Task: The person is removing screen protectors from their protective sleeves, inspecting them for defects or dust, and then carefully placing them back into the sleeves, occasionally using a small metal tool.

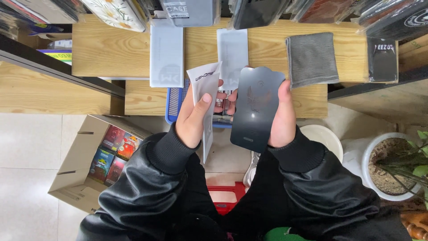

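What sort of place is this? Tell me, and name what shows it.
Probably a phone accessory shop or stall: packaged phone cases hang above the wooden counter, the right hand holds a dark screen protector, and the left hand holds its white sleeve.

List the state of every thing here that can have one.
Dark glass screen protector: out of its packet, upright in right hand.
White paper packet: torn open, gripped by left hand.
Grey microfibre cloth: folded, flat on wooden shelf.
Brown cardboard box: flaps open, on floor.

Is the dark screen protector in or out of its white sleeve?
Out. The right hand holds the dark screen protector bare; the left hand holds the white sleeve separately.
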